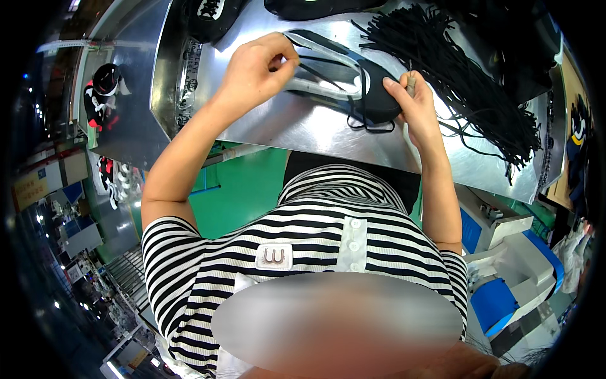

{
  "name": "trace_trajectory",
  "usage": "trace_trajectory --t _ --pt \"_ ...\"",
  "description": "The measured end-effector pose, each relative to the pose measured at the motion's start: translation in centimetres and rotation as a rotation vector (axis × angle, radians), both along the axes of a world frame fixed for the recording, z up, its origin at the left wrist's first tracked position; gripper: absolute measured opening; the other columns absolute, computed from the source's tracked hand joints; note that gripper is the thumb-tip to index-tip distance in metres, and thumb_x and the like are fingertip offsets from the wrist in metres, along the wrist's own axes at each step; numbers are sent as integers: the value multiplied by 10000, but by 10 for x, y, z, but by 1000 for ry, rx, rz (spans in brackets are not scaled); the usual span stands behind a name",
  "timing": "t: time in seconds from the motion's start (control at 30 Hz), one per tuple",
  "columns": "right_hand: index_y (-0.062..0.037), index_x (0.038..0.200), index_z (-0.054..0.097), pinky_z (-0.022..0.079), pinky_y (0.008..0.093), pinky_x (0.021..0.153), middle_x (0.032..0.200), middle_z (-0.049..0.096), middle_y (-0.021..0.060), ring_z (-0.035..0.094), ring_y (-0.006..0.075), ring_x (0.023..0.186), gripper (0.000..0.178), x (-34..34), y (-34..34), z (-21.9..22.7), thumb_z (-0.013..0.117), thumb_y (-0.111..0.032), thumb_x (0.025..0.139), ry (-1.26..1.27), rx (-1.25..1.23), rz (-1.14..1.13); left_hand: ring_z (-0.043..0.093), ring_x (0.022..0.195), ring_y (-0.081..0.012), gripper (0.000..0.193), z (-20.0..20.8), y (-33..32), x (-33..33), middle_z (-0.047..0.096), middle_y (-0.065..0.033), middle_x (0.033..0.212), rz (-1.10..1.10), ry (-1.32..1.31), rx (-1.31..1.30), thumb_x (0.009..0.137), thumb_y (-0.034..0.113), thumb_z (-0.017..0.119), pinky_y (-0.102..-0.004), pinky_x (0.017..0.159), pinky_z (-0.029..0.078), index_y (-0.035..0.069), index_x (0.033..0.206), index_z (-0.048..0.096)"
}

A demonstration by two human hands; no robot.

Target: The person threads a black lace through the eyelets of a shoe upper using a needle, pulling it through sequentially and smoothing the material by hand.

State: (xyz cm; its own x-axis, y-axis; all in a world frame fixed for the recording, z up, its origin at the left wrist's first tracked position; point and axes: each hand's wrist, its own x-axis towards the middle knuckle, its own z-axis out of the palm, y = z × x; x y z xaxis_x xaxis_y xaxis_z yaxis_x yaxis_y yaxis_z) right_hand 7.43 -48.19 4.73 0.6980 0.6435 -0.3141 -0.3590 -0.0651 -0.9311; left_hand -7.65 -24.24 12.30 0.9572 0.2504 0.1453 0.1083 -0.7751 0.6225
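A black shoe upper [381, 95] with a pale grey opening lies across the metal worktable in front of me. My left hand [257, 71] is closed in a pinch over its left end, and a black shoelace [319, 75] runs from these fingers to the opening. The lace's other end loops down over the near edge of the upper. At the rounded right end, my right hand [415, 104] grips the upper between thumb and fingers. One fingertip there wears a beige covering.
A thick bundle of black laces [451, 79] lies right of the upper. Other black shoes [211, 14] sit at the table's far edge. The metal worktable [271, 129] has a raised left rim. A grey and blue machine [505, 278] stands at my right.
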Motion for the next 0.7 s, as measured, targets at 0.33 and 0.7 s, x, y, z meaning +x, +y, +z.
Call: trace_trajectory --t 0.33,0.7 --pt "-146 820 456 238 195 445 683 442 -78 369 3 545 333 19 -23 -17 768 -261 854 -21 -74 -60 634 695 -158 90 -9 113 -43 664 -83 786 416 -78 216 842 90 671 -275 670 502 16 893 682" --pt "-109 820 476 309 223 483 689 468 -54 403 40 569 339 29 -19 -23 777 -265 836 -127 -171 -49 586 705 -94 107 -6 166 -107 656 -24 784 624 -42 310 865 103 671 -252 670 479 7 911 684"
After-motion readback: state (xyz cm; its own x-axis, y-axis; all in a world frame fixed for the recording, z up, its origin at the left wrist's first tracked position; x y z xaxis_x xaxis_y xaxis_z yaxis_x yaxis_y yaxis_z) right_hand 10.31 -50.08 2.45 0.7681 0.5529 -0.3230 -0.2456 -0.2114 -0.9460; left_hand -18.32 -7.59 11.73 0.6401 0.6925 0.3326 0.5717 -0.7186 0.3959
